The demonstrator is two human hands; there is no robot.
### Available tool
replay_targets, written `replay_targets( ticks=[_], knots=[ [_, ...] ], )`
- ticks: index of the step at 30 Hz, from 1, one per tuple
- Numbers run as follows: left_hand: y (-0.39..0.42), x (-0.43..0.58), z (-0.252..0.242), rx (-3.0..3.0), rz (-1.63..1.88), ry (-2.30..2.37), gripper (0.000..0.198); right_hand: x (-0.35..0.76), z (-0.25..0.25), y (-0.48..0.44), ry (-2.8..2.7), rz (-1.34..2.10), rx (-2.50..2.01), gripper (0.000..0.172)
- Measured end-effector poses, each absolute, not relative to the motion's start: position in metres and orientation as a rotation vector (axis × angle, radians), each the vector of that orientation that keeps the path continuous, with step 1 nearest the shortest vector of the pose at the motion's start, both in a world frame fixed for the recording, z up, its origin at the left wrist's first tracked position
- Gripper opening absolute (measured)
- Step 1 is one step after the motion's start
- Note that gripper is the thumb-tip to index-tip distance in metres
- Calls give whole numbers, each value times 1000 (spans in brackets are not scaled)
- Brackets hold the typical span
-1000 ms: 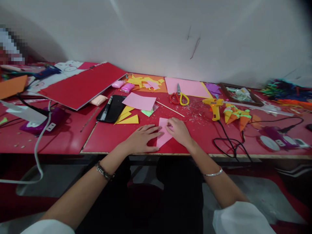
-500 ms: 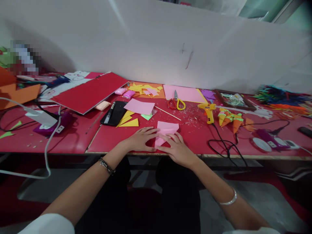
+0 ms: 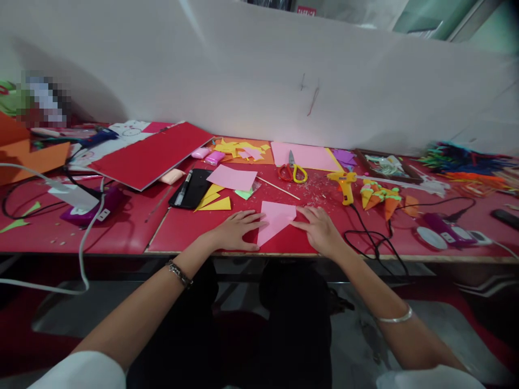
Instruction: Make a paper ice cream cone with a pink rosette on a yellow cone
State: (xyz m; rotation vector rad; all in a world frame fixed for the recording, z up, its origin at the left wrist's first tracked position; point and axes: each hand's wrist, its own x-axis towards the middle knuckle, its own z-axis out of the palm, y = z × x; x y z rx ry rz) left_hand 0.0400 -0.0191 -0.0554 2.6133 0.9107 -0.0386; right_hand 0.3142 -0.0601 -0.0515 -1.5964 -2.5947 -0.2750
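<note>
A folded piece of pink paper [image 3: 275,219] lies flat on the red table near its front edge, its lower right side slanting. My left hand [image 3: 239,231] rests with spread fingers, the fingertips on the paper's left edge. At the opposite side is my right hand [image 3: 320,229], open, with its fingertips at the paper's right corner. Just beyond the paper lie another pink sheet [image 3: 232,177], a thin wooden stick [image 3: 279,188] and yellow paper pieces [image 3: 217,203].
Scissors [image 3: 292,170] and a yellow glue gun [image 3: 344,186] with a looped black cord lie ahead and right. Small orange cones [image 3: 379,195] sit beside it. Left are a black phone [image 3: 190,189], a red board [image 3: 152,154] and a purple power socket [image 3: 95,208] with cables.
My right hand has slid right, off the paper's middle to its right corner, uncovering more of the pink paper. My left hand has stayed in place.
</note>
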Motion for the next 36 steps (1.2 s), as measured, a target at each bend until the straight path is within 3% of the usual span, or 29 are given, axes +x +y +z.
replay_targets(
  ticks=[7,14,19,22,24,28,36],
  knots=[
    [-21,39,-55,2622,10,878,67,308,-51,-57,-2545,-530,-1697,39],
    [-36,41,-48,2664,170,873,70,281,-55,-68,-2565,-141,-1447,41],
    [-61,61,-46,2791,355,912,65,253,-55,-93,-2472,-229,-1586,34],
    [-70,67,-56,2836,342,1013,69,240,-52,-104,-2449,-96,-1571,32],
    [-72,65,-61,2848,323,1057,66,242,-50,-106,-2487,65,-1465,37],
    [-67,50,-60,2830,345,987,62,263,-53,-101,-2650,105,-1335,67],
    [-70,40,-54,2851,384,881,28,243,-52,-109,-2629,-268,-1388,32]
  ],
)
